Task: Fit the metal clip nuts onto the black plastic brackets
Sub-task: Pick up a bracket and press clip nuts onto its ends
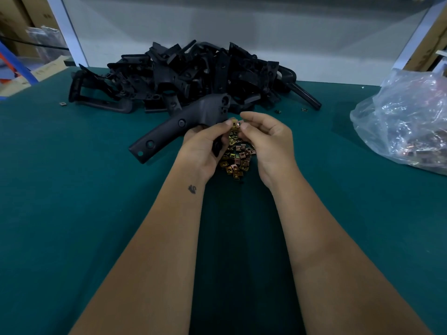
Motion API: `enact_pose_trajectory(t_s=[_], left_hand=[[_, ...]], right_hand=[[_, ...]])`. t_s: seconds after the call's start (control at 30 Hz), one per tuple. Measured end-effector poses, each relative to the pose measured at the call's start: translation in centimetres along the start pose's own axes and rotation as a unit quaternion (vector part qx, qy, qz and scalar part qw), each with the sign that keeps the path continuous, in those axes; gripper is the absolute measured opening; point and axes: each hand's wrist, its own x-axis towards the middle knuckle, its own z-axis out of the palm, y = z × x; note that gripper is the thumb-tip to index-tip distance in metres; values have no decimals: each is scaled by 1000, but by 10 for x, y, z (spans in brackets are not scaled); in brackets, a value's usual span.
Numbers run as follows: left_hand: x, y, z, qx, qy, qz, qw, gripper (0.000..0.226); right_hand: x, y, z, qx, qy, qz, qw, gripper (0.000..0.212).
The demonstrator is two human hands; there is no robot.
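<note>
Now my left hand (203, 146) grips a black bracket (179, 124) above the table's (72, 213) middle, while my right hand (263, 139) pinches one clip nut (236, 123) over the loose nut pile (235, 157). Fitting seems underway; next I must line the nut with the bracket's edge and push.

A factory or assembly workshop is shown. A work surface (72, 189) covered in dark green matting is seen, with a large heap of identical black plastic brackets (193, 73) piled at its far side and a loose pile of brass-coloured metal clip nuts (235, 160) near the middle. A clear plastic bag (406, 122) holding more small parts lies at the right. Cardboard boxes (14, 25) are stacked behind the surface at the left, beside a pale metal frame post (70, 32).
</note>
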Motion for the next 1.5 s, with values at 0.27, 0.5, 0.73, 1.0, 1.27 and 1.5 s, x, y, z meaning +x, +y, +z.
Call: enact_pose_trajectory(t_s=[0.27, 0.5, 0.73, 1.0, 1.27, 1.5], left_hand=[[2, 5, -1, 30, 118, 68, 990, 17], [-4, -3, 9, 98, 46, 22, 994, 11], [-9, 6, 10, -32, -25, -59, 997, 23], [-8, 3, 7, -28, -70, -66, 995, 32], [-6, 3, 3, 31, -80, -67, 994, 30], [-7, 4, 4, 37, -74, -73, 994, 31]], right_hand=[[-1, 2, 3, -57, 87, -9, 995, 22], [-3, -4, 5, 46, 85, 23, 995, 13], [-1, -6, 5, 88, 38, 33, 995, 14], [-4, -7, 8, 88, -17, 62, 994, 18], [-2, -8, 4, 51, -31, 63, 996, 20], [-2, -5, 3, 40, -37, 50, 997, 19]])
